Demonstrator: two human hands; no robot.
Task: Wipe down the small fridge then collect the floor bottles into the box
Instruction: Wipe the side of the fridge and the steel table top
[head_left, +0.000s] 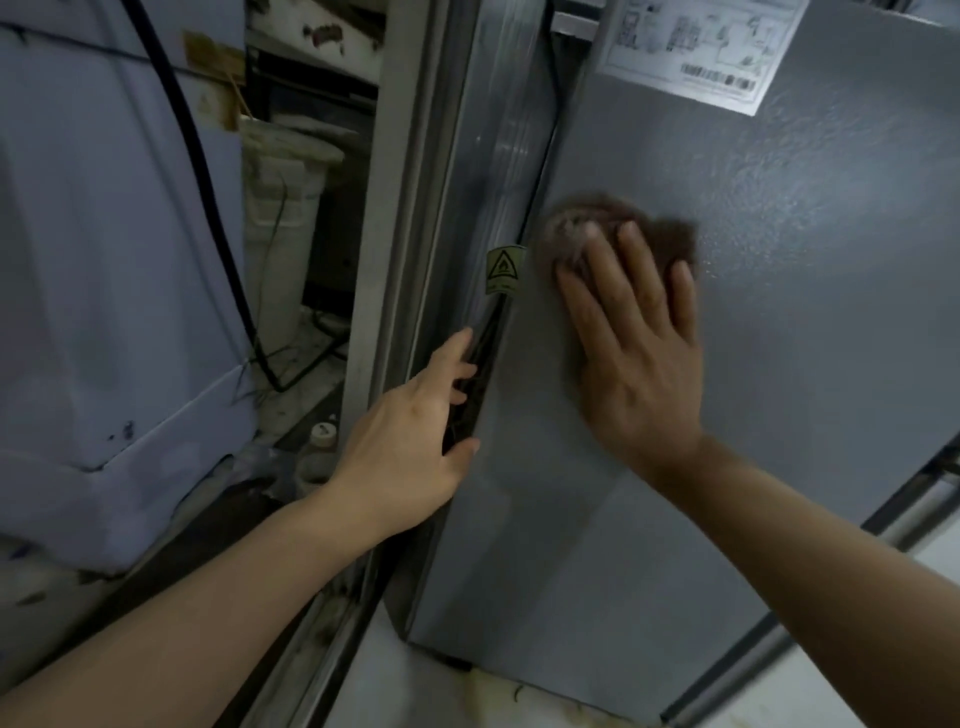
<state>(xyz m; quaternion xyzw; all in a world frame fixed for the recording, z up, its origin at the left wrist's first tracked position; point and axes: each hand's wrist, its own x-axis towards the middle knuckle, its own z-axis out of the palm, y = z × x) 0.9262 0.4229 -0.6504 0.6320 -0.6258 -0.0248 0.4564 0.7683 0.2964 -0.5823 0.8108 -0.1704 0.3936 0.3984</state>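
While the right hand (636, 343) presses a brown cloth (587, 228) flat against the grey side panel of the fridge (779, 312), its fingers lie straight and spread over the cloth, not curled round it. The cloth sits near the panel's rear edge, just beside a yellow warning sticker (501, 270); part of it is bunched under the fingertips and part shows beyond them. The left hand (415, 431) rests at the back corner of the fridge with loose fingers reaching into the gap there and the thumb on the panel; it grips nothing that can be seen. The two hands are apart. The cloth looks soft and limp, so it should be worked under a flat palm, as it would likely fold or slip if pushed by the fingertips alone. The panel looks stiff, and its finely textured finish should give some drag. The fridge is probably heavy enough to stay put; steadying it at the corner is still sensible. A bottle (319, 452) stands on the floor to the left, not yet collected. No box is visible.
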